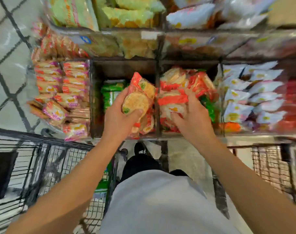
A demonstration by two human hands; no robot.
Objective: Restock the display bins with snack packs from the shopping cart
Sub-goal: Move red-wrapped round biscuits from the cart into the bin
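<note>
The left hand (120, 114) grips a red-trimmed snack pack (140, 97) of round crackers, fingers curled under its near end and thumb on the side. The pack is tilted, its far end raised, above the divider (157, 105) between the two middle bins. The left middle bin (96, 98) holds green packs (111, 93) at its far left and more red packs (146, 123) at its near right, below the held pack.

The right hand (189, 114) rests on the pile of red packs (176, 88) in the right middle bin (218, 102), fingers curled onto a pack; motion blur prevents confirming whether it grips or only presses.

Pink-trimmed cracker packs (62, 92) fill the bin to the left. White packs (252, 97) fill the bin to the right. The far shelf tier (144, 36) carries further snack packs.

A wire shopping cart (59, 159) stands near left, just beside the person. A second wire basket (270, 164) stands near right.
</note>
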